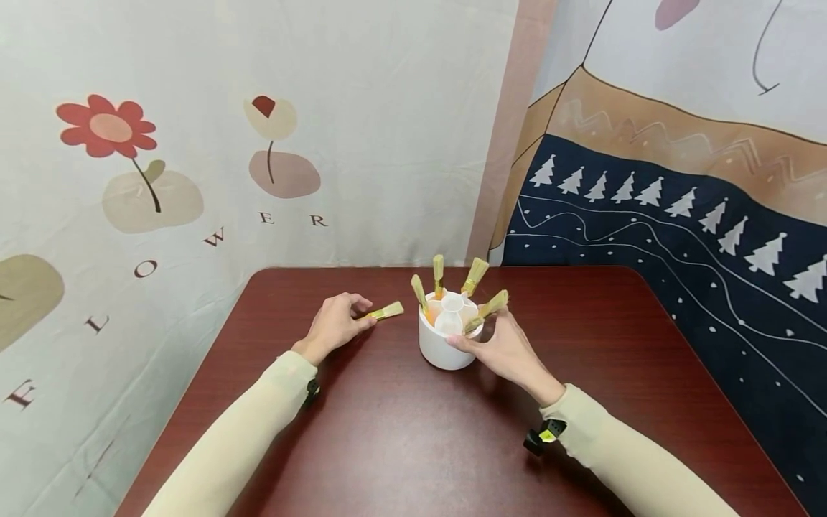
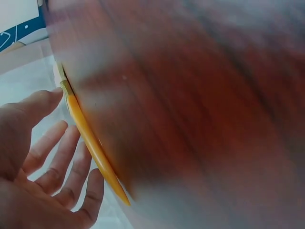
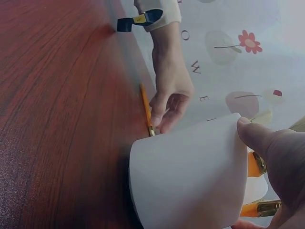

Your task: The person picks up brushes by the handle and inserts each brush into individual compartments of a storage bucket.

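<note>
A paintbrush [image 1: 386, 311] with an orange handle and pale bristles lies on the table. My left hand [image 1: 336, 323] is at it, thumb tip right at the metal band. In the left wrist view the left fingers [image 2: 62, 157] are loosely bent and spread along the yellow-orange handle [image 2: 95, 148], not closed round it. To the right stands a round white brush pot [image 1: 446, 353] with inner dividers, several brushes [image 1: 476, 274] in it, bristles up. My right hand [image 1: 510, 352] grips the pot's right side, thumb on the rim; its other fingers are partly hidden behind bristles.
The pot and the loose brush are towards the back of a dark red-brown table [image 1: 413, 445]. Behind the table hangs a pale cloth [image 1: 400, 143] with flowers and letters; a cloth with white trees [image 1: 623, 188] is at the right. Each wrist wears a black strap.
</note>
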Action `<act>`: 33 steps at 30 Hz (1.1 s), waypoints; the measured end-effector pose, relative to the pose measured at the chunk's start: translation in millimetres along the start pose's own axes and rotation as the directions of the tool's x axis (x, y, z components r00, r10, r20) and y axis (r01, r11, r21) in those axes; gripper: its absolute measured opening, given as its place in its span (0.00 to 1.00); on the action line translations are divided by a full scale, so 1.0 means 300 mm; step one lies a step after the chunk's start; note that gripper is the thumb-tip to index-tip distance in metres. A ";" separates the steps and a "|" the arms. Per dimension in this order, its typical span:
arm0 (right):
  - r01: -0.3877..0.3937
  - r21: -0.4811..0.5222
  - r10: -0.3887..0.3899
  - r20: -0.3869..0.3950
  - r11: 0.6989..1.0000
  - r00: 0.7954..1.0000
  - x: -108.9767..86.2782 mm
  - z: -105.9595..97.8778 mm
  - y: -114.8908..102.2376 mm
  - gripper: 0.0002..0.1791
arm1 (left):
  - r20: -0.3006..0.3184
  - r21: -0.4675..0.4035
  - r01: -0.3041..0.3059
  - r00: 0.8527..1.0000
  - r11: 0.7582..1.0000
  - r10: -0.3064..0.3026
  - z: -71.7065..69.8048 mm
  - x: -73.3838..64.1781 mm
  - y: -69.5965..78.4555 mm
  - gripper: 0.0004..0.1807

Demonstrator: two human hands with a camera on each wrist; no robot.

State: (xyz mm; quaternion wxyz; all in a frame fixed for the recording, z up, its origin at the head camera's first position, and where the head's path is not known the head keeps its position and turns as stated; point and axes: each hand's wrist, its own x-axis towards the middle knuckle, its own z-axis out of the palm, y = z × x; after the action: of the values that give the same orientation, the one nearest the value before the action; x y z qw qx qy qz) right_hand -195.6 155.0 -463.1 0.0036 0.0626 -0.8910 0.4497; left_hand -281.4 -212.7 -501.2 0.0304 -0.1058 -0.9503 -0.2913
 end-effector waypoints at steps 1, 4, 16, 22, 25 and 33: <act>0.000 -0.008 0.000 -0.006 1.000 1.000 0.000 0.001 0.001 0.48 | 0.005 0.005 0.005 1.000 1.000 -0.005 0.001 0.001 0.006 0.19; -0.014 -0.023 0.014 -0.016 1.000 1.000 0.000 0.005 0.005 0.49 | 0.021 0.018 0.018 1.000 1.000 -0.018 0.004 0.005 0.021 0.19; -0.004 -0.055 0.003 -0.017 0.998 1.000 0.004 -0.003 0.017 0.51 | 0.047 0.073 0.035 0.998 0.997 -0.039 0.007 0.020 0.042 0.12; 0.043 -0.005 -0.043 0.009 0.999 0.999 0.026 -0.031 0.042 0.51 | 0.052 0.083 0.031 0.998 0.996 -0.035 0.010 0.026 0.042 0.11; 0.058 0.029 -0.059 0.058 0.998 0.997 0.044 -0.048 0.060 0.55 | 0.054 0.086 0.033 0.998 0.996 -0.038 0.013 0.027 0.039 0.11; 0.130 0.086 -0.146 0.226 0.988 0.963 0.082 -0.088 0.099 0.56 | 0.058 0.085 0.033 0.998 0.996 -0.038 0.010 0.026 0.043 0.11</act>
State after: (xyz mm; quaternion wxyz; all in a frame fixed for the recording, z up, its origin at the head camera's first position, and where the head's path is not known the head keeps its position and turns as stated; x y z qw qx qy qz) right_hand -224.9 191.0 -469.6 -0.0710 0.1766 -0.8624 0.4692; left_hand -286.1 -199.2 -495.7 0.0015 -0.0963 -0.9639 -0.2482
